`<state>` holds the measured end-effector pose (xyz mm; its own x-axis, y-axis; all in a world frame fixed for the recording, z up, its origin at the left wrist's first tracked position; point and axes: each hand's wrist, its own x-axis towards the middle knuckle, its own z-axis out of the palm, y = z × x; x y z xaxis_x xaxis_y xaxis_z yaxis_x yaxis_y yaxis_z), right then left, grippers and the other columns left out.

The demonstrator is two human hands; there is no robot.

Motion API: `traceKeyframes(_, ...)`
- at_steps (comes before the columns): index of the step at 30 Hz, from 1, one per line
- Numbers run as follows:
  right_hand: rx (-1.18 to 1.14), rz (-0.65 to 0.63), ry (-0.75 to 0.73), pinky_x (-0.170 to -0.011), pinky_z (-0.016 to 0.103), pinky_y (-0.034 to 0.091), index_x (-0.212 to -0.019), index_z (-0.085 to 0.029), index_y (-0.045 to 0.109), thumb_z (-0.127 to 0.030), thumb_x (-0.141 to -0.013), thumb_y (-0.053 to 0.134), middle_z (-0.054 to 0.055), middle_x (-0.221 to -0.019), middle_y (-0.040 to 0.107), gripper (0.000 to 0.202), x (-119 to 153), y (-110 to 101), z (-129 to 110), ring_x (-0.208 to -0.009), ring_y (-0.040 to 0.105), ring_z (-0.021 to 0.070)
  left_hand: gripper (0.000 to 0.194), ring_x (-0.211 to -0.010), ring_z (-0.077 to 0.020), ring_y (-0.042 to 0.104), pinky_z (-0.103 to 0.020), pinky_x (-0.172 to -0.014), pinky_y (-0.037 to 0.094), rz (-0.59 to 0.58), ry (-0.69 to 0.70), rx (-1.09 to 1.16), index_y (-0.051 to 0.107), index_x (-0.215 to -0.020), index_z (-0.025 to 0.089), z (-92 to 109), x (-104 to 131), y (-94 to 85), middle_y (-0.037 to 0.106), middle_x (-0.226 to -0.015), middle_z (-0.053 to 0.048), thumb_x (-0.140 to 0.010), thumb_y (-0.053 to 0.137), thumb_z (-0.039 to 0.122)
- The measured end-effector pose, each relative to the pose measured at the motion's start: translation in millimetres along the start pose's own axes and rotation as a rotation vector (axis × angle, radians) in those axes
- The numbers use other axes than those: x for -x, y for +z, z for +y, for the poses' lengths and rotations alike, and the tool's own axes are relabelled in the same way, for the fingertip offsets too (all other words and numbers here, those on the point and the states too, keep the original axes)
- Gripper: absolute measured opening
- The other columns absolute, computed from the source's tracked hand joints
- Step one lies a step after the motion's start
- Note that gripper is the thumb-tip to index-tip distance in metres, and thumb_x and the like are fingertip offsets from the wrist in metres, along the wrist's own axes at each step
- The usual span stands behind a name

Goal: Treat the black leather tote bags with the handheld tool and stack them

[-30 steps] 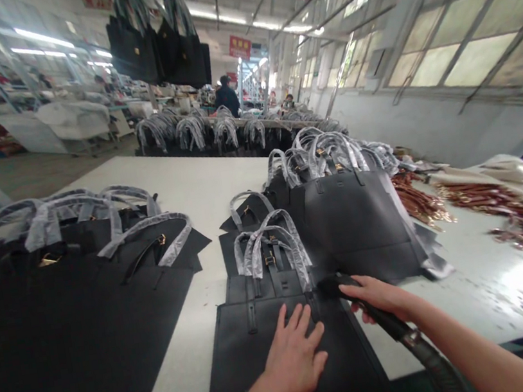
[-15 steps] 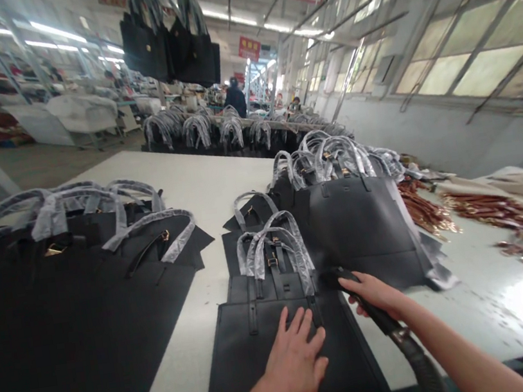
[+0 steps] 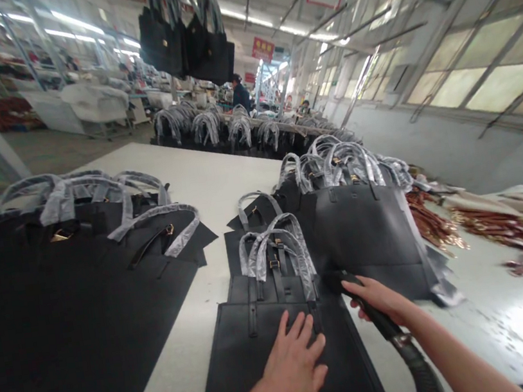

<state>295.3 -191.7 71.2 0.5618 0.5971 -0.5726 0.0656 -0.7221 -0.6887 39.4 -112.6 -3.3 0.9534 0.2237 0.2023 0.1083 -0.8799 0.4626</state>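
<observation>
Front bag lengthwise on the bench, between two piles; left hand upon it, right hand beside it.
From left to right: a left pile of black bags (image 3: 72, 300) lies along the left side of the white bench (image 3: 181, 356). Next, the front bag (image 3: 235, 355) lies flat by the near edge, its long axis, body to film-wrapped handles (image 3: 275, 243), running towards the far edge. The left hand (image 3: 293, 370), the nearer, rests on its face, fingers spread. Beyond its right side, the right hand (image 3: 380, 299) is closed around a black hose-fed tool (image 3: 380, 323), whose head points towards the bag's upper right corner; contact there cannot be told. Farther right are a right pile of bags (image 3: 368, 226) and brown straps (image 3: 504, 230).
</observation>
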Motion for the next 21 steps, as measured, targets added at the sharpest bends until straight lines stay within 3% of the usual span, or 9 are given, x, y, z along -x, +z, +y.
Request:
traceKeyframes(7,0.065,-0.049,0.003,-0.037,0.019,0.043,-0.104,-0.018,0.052,-0.057,-0.087,0.053,0.000,-0.063,0.061,0.042,14.7,-2.8,9.5,-0.041,0.057,0.0108,0.049,-0.141,-0.0292,0.024,-0.056,-0.115,0.009,0.024,0.022,0.012,0.045,-0.138,0.026,-1.7,0.7,0.5,0.035,-0.150,-0.012,-0.095,0.041,0.049)
traceKeyframes(12,0.123,0.108,-0.139,-0.040,0.020,0.045,-0.108,-0.020,0.053,-0.054,-0.087,0.053,-0.002,-0.065,0.060,0.040,-3.7,16.9,-9.4,-0.043,0.058,0.0107,0.050,-0.141,-0.0295,0.025,-0.056,-0.115,0.010,0.020,0.005,0.011,0.044,-0.138,0.026,-0.5,0.5,0.2,0.034,-0.150,-0.012,-0.094,0.041,0.051)
traceKeyframes(15,0.193,0.180,-0.222,-0.042,0.020,0.047,-0.119,-0.023,0.051,-0.050,-0.085,0.057,-0.004,-0.066,0.060,0.044,3.3,22.0,-13.9,-0.044,0.060,0.0115,0.050,-0.141,-0.0299,0.025,-0.057,-0.115,0.010,0.024,0.008,0.005,0.044,-0.138,0.025,0.6,1.4,-0.4,0.034,-0.150,-0.013,-0.094,0.041,0.050)
traceKeyframes(21,0.277,-0.006,-0.218,-0.034,0.022,0.044,-0.111,-0.021,0.059,-0.047,-0.083,0.060,-0.004,-0.061,0.061,0.039,22.7,29.0,-12.1,-0.039,0.060,0.0140,0.050,-0.140,-0.0308,0.027,-0.057,-0.114,0.010,0.039,0.003,-0.007,0.047,-0.135,0.023,0.1,0.4,2.0,0.038,-0.148,-0.014,-0.093,0.042,0.050)
